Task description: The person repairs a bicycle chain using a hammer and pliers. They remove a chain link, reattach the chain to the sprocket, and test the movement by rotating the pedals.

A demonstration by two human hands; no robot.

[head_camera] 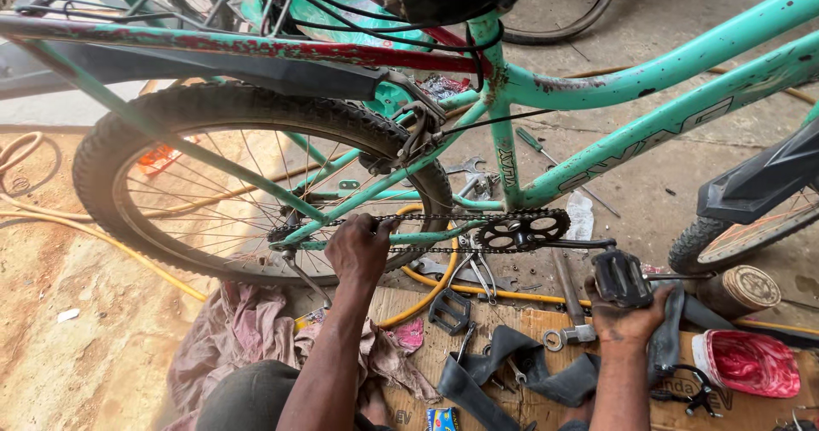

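Teal bicycle frame stands across the view, rear wheel on the left. Left hand is on the chain, fingers curled closed around the chain's upper run just behind the chainstay, between the rear hub and the chainring. Right hand is at the black pedal, fingers wrapped under and around it, gripping it from below; the crank arm runs from the pedal to the chainring. The chain sits on the chainring and runs back to the rear hub.

Below the hands: flattened cardboard with a black inner tube, a loose pedal and wrenches on it. Pink rag lies under the left forearm. A red-and-white tub sits right of the right hand. Yellow hose loops under the frame.
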